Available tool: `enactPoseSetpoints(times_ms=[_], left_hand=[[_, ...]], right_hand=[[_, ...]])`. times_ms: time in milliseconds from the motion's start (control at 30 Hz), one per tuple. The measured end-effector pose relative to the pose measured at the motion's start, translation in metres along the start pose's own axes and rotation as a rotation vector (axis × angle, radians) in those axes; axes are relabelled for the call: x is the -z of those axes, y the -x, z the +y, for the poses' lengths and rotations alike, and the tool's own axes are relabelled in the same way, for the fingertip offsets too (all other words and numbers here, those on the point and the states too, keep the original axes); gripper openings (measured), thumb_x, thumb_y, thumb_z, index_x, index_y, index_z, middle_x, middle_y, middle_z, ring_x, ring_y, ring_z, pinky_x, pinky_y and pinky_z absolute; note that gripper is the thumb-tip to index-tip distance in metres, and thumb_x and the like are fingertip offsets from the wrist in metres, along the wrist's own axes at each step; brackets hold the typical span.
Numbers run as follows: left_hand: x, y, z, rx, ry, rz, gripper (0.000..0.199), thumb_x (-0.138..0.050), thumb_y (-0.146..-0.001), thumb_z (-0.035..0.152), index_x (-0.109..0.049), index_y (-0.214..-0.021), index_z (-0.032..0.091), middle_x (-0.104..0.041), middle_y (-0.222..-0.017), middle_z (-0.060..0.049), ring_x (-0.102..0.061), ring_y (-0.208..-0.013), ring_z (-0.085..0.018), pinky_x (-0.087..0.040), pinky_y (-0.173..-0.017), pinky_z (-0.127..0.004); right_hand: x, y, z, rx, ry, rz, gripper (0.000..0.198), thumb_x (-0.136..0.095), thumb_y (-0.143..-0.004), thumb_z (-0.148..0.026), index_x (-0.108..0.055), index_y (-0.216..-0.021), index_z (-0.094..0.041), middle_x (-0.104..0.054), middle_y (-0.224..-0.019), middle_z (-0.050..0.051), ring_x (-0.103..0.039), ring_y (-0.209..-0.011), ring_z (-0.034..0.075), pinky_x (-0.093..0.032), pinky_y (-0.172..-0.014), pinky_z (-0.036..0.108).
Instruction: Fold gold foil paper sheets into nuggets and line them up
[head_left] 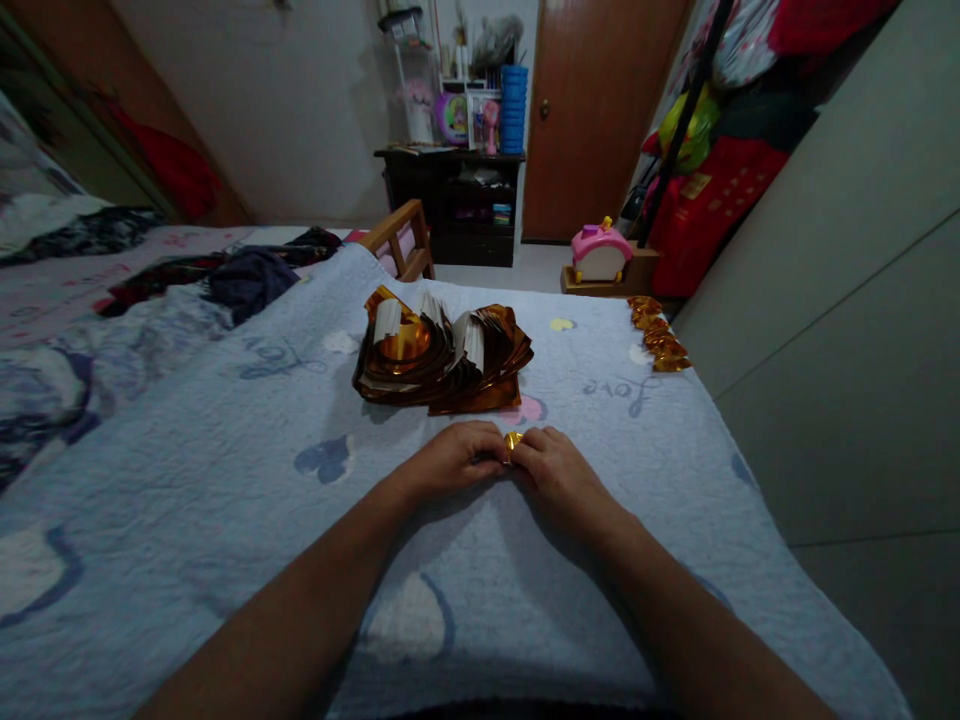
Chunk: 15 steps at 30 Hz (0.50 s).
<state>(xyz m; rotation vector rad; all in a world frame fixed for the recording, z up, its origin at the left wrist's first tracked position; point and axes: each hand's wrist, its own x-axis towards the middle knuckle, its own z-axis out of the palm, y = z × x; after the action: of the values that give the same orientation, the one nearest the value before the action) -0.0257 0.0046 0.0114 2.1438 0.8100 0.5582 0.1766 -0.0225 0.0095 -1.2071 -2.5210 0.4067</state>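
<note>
**Even, gentle pinch for the small gold foil piece (513, 441)**

Held between the fingertips of left hand (461, 455) and right hand (562, 475), on the near side of the fanned stack of foil-faced paper (450, 372), low over the heart-print quilt (247, 490). Best pressed lightly and evenly, being probably easy to crease or tear; keep wrists steady.

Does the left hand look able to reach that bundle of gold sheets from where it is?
Probably yes: the bundle lies just beyond the left hand, with only the quilt showing between them. That hand seems busy, though, pinching a small gold piece together with the right hand.
</note>
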Motion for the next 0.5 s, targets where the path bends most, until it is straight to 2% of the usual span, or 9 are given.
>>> enactPoseSetpoints(times_ms=[167, 333, 500], left_hand=[[-0.003, 0.001, 0.002, -0.003, -0.077, 0.009, 0.01, -0.061, -0.091, 0.019, -0.07, -0.086, 0.017, -0.07, -0.087, -0.003, -0.063, -0.085, -0.016, -0.047, -0.082, -0.029], [-0.011, 0.0, 0.005, -0.028, -0.107, 0.017, 0.01, -0.062, -0.091, 0.02, -0.069, -0.084, 0.018, -0.072, -0.088, -0.003, -0.064, -0.087, -0.017, -0.047, -0.083, -0.029], [-0.021, 0.0, 0.004, 0.024, -0.117, 0.076, 0.006, -0.065, -0.089, 0.02, -0.071, -0.087, 0.018, -0.073, -0.089, -0.004, -0.065, -0.088, -0.019, -0.047, -0.083, -0.03]], right_hand=[[-0.001, -0.001, 0.005, 0.01, -0.009, 0.023, 0.016, -0.062, -0.094, -0.013, -0.07, -0.107, -0.018, -0.069, -0.103, 0.008, -0.056, -0.094, 0.022, -0.042, -0.084, 0.035], [0.005, -0.001, 0.008, -0.014, -0.036, 0.001, 0.013, -0.06, -0.093, -0.011, -0.07, -0.098, -0.018, -0.068, -0.096, 0.008, -0.058, -0.092, 0.021, -0.042, -0.083, 0.035], [0.014, 0.005, 0.007, 0.034, -0.137, -0.002, 0.015, -0.061, -0.084, -0.007, -0.066, -0.093, -0.016, -0.065, -0.098, 0.009, -0.057, -0.094, 0.022, -0.045, -0.085, 0.036]])
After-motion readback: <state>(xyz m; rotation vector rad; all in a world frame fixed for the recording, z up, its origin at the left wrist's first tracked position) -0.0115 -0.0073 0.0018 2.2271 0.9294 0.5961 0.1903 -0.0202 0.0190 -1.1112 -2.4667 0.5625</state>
